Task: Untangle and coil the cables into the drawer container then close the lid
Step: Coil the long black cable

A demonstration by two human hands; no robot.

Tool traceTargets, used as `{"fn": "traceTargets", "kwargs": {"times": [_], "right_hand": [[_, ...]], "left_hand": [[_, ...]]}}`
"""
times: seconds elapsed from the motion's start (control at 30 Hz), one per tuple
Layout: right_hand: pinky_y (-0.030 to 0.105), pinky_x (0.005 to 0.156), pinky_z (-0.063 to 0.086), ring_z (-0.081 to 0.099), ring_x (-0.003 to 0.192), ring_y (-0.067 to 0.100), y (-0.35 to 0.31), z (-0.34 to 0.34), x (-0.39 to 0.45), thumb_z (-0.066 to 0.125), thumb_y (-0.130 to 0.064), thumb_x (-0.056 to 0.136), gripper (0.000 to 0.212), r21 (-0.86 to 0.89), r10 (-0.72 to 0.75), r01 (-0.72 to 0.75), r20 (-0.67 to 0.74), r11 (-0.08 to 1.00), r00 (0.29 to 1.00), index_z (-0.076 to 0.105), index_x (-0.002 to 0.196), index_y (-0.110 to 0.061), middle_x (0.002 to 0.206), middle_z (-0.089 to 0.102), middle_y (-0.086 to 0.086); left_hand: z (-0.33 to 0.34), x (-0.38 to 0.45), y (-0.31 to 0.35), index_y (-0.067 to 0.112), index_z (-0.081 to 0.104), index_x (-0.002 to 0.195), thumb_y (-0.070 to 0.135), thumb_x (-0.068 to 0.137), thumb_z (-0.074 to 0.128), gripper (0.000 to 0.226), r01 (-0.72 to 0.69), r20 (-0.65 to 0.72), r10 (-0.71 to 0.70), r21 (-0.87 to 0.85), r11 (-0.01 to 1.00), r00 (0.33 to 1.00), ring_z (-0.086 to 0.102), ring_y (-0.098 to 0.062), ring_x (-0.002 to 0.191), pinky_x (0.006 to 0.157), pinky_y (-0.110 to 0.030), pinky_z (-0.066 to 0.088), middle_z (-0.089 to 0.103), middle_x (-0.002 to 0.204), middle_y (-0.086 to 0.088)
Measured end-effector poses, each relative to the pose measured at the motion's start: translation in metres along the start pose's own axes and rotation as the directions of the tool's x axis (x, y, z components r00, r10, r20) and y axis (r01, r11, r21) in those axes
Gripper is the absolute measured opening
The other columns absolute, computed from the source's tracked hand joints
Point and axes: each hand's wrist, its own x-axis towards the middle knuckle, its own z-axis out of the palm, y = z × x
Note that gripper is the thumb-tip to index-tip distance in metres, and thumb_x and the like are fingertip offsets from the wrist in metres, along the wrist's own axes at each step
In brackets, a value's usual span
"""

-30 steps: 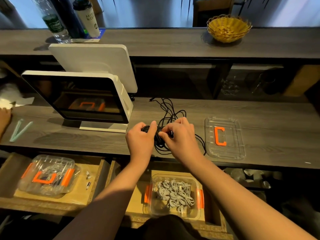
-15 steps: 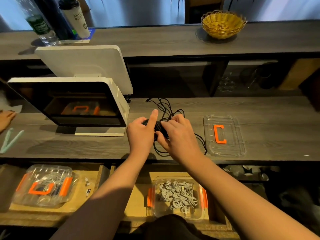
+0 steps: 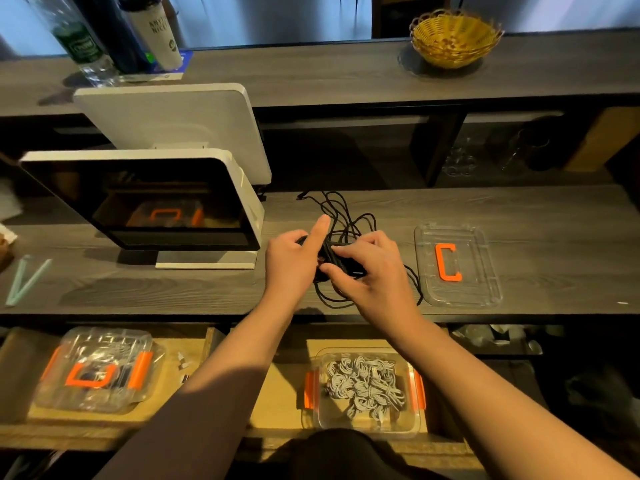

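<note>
A black cable (image 3: 343,216) lies tangled on the dark counter, loose loops trailing toward the back and down by the front edge. My left hand (image 3: 294,261) holds the coiled part, its index finger pointing straight up. My right hand (image 3: 370,268) pinches the same black bundle from the right. Below, in the open drawer, a clear container (image 3: 363,427) with orange clips holds several coiled white cables (image 3: 363,386). Its clear lid (image 3: 485,271) with an orange C-shaped handle lies flat on the counter, right of my hands.
A white point-of-sale screen (image 3: 156,202) stands left of my hands. A second, lidded clear container (image 3: 93,372) sits in the left drawer. Two pale green straws (image 3: 24,282) lie at far left. A yellow wicker basket (image 3: 453,39) and bottles (image 3: 83,39) stand on the upper shelf.
My left index finger has lifted from the bundle and now sticks straight up. My right hand has shifted slightly around the coil. The view moved a little closer.
</note>
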Motion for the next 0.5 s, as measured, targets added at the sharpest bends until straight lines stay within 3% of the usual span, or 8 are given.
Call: {"fn": "traceTargets", "kwargs": {"times": [0.1,0.23,0.37,0.5], "right_hand": [[0.033,0.077,0.049,0.050,0.095,0.011,0.0030,-0.0051,0.0049,0.063,-0.044,0.084,0.031,0.098,0.039,-0.052,0.132,0.994,0.990,0.069,0.101,-0.019,0.092,0.052,-0.011],[0.033,0.085,0.046,0.052,0.101,0.012,0.0069,-0.0092,0.0071,0.069,-0.037,0.084,0.022,0.249,0.082,-0.132,0.201,0.959,0.976,0.071,0.098,-0.021,0.092,0.060,-0.010],[0.042,0.098,0.047,0.051,0.108,0.012,0.0055,-0.0062,0.0053,0.075,-0.026,0.085,0.007,0.394,0.255,-0.347,0.269,0.851,0.929,0.072,0.090,-0.030,0.102,0.055,-0.007],[0.046,0.101,0.049,0.055,0.111,0.011,0.0038,-0.0056,0.0113,0.072,-0.026,0.088,0.008,0.433,0.295,-0.410,0.310,0.802,0.904,0.072,0.086,-0.033,0.112,0.054,-0.004]], "left_hand": [[-0.0026,0.0000,0.0005,0.018,0.048,0.056,0.057,0.093,0.058,0.055,0.097,0.096,-0.094,-0.025,0.995,0.991,0.042,-0.003,0.043,0.045,-0.016,0.038,0.044,0.046,0.008],[-0.0005,-0.0026,0.0006,0.018,0.049,0.059,0.059,0.092,0.059,0.054,0.135,0.101,-0.128,-0.067,0.989,0.987,0.042,-0.013,0.053,0.058,-0.032,0.041,0.043,0.053,0.002],[0.0012,-0.0052,0.0009,0.017,0.051,0.060,0.058,0.093,0.059,0.053,0.117,0.077,-0.109,-0.100,0.988,0.991,0.042,-0.014,0.055,0.059,-0.032,0.039,0.042,0.054,0.001],[0.0023,-0.0062,-0.0014,0.019,0.061,0.064,0.057,0.093,0.059,0.047,0.158,0.043,-0.154,-0.119,0.980,0.987,0.054,-0.015,0.066,0.066,-0.034,0.048,0.056,0.062,0.000]]}}
